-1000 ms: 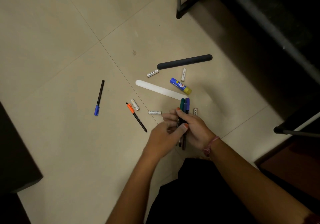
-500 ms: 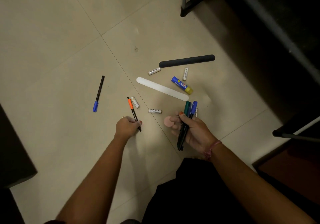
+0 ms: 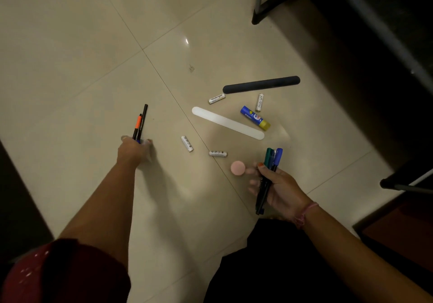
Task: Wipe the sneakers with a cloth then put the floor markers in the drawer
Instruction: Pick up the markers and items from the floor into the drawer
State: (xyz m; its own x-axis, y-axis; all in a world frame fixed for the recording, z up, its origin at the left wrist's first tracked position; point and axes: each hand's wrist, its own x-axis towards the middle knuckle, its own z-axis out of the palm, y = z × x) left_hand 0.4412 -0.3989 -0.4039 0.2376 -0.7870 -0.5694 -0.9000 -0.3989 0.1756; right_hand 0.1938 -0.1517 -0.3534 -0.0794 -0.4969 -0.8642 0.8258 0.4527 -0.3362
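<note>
On the tiled floor (image 3: 70,57), left hand (image 3: 132,150) clamped on an orange-capped marker (image 3: 137,127) and a black marker (image 3: 143,121). Near the pink disc (image 3: 237,168), right hand (image 3: 278,190) gripping a green marker (image 3: 268,156) and a blue marker (image 3: 278,156). Batteries (image 3: 187,143) scattered between.

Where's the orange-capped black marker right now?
In the head view it is left of centre, gripped in the left hand: the orange-capped black marker sticks up beside a second black marker, left of the white batteries on the beige tiled floor.

Markers (image 3: 139,124) and markers (image 3: 271,162), both clutched
</note>
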